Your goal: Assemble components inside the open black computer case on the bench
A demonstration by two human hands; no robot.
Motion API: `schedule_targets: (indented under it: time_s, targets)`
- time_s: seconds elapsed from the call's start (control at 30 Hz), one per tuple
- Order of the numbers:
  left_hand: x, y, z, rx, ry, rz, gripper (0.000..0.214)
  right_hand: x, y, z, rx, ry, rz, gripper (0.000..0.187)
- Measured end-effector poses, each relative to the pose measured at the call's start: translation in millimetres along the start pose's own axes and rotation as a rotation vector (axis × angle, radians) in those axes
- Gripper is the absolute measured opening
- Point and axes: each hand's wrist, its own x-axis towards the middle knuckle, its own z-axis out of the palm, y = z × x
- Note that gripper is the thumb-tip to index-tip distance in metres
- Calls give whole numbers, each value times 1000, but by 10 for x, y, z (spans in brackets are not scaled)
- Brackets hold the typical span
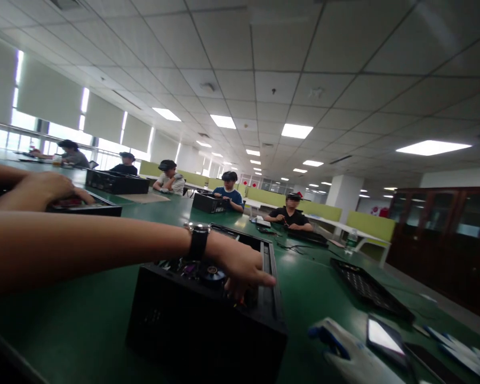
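Green tabletop (84,314) runs from the near edge far back; near-left stretch bare; the near-right corner holds a white glove (352,357), a lit phone (384,337) just beside it and a second glove (464,357) at the right edge. A black perforated panel (368,288) lies flat further right, apart from the case, with bare green between them.

Black open-topped case (208,314) sits near the middle of the near edge, front wall solid and dark; a fan (212,273) and components show inside, detail blurred; a long black bar (270,282) runs along its right rim.

One hand (240,269), watch (198,241) on the wrist, reaches from the left over the case; fingers loosely spread, index extended toward the bar, the others curled down into the case; cannot tell what they touch. Which hand it is: unclear. Another hand (44,189) rests on a second case (84,205) at the left edge, fingers flat; owner unclear.

Other people sit at cases along the far edge.
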Motion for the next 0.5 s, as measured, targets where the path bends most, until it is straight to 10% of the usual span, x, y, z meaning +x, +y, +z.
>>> schedule_targets:
  time_s: [0.1,0.33,0.5]
  targets:
    - [-47,-252,36,179,156,-38,44,-76,-161,-261,89,-6,49,50]
    - [427,-988,391,132,137,-403,97,203,-1181,-1220,354,-142,-104,59]
    - [552,-1027,495,111,104,-392,74,582,-2171,-1291,209,-124,-388,44]
